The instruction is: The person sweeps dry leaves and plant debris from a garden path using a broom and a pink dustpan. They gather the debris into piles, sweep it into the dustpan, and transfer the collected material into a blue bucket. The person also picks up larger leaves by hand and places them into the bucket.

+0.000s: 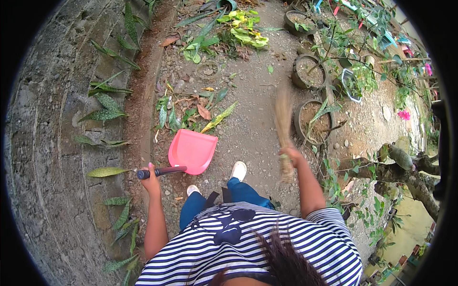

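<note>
My left hand (151, 180) grips the dark handle of a pink dustpan (193, 148), near the handle's end. The pan rests low at the ground with its wide edge toward a pile of leaves (195, 112), green, yellow and brown. In my right hand (292, 156) is a straw hand broom (283, 112), held round its bound part. Its bristles point away from me, slightly blurred, beside the potted plants. No leaves show inside the pan.
A rough stone wall (62, 143) with spiky green plants at its foot runs along the left. On the right stand round plant pots (309, 71) and a thick branch (415, 181). A larger leaf heap (238, 31) lies farther up the gravel path (253, 100).
</note>
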{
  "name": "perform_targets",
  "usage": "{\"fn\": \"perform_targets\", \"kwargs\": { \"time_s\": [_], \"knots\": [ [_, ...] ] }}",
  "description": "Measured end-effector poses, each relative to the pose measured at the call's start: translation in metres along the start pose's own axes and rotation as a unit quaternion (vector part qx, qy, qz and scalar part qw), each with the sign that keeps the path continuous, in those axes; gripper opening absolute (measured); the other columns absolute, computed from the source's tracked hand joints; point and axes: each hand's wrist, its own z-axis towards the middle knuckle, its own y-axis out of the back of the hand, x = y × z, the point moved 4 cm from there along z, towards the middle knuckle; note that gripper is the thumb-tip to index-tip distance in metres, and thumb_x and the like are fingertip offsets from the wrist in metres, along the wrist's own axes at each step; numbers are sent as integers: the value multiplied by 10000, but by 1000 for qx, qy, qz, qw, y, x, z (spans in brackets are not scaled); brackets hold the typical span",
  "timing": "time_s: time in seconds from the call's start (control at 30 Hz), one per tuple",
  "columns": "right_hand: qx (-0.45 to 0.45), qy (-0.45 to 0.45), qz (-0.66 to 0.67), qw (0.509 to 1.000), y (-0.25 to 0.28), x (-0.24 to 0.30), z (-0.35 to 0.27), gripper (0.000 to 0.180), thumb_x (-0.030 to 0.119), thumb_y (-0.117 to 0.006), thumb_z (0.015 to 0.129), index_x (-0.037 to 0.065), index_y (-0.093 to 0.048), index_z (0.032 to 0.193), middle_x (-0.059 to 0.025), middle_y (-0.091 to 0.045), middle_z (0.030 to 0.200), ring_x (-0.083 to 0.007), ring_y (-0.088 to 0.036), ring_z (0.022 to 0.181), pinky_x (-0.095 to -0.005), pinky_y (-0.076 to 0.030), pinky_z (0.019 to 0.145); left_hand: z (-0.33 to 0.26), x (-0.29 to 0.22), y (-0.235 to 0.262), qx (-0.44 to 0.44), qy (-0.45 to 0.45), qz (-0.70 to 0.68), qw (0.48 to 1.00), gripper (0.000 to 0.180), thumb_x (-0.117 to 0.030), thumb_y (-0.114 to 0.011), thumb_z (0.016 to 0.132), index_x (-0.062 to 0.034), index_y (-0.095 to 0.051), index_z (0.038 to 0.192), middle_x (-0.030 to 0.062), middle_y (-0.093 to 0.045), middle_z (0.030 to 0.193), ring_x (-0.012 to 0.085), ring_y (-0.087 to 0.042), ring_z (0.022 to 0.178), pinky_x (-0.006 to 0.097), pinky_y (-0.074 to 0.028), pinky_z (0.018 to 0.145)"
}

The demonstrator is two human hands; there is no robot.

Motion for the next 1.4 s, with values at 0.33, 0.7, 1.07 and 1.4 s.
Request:
{"fn": "perform_targets", "kwargs": {
  "time_s": [0.33, 0.7, 1.07, 1.4],
  "knots": [
    [213, 83, -117, 966, -51, 1, -71, 918, 118, -621, 654, 146, -66, 1386, -130, -527, 977, -191, -539, 733, -303, -466, 683, 15, 4, 0, -41, -76, 68, 994, 256, -211, -645, 785, -65, -450, 708, 19, -476, 678, 117, -455, 604, 262, -400, 563],
    [-12, 56, 4, 998, 62, 50, -45, 717, 106, -650, 642, 49, -295, 1263, -94, -548, 823, -193, -544, 666, -347, -463, 660, 9, -17, -31, -60, -155, 63, 984, 265, -191, -653, 779, -62, -435, 703, 1, -438, 687, 102, -417, 618, 257, -386, 587],
    [151, 42, -42, 987, 2, 102, -25, 715, 98, -633, 635, 87, -314, 1275, -60, -537, 778, -141, -540, 616, -261, -447, 548, 38, -27, -121, -41, -82, 26, 995, 270, -179, -653, 780, -70, -426, 683, -8, -428, 682, 97, -411, 621, 255, -377, 590],
    [-127, 187, -429, 874, 158, 196, 57, 839, 175, -680, 574, 154, -273, 1307, -220, -551, 1058, -332, -544, 989, -375, -432, 821, 78, -39, -219, 15, -85, 29, 996, 257, -167, -663, 771, -57, -432, 754, 1, -438, 718, 106, -431, 674, 250, -384, 648]
  ]
}}
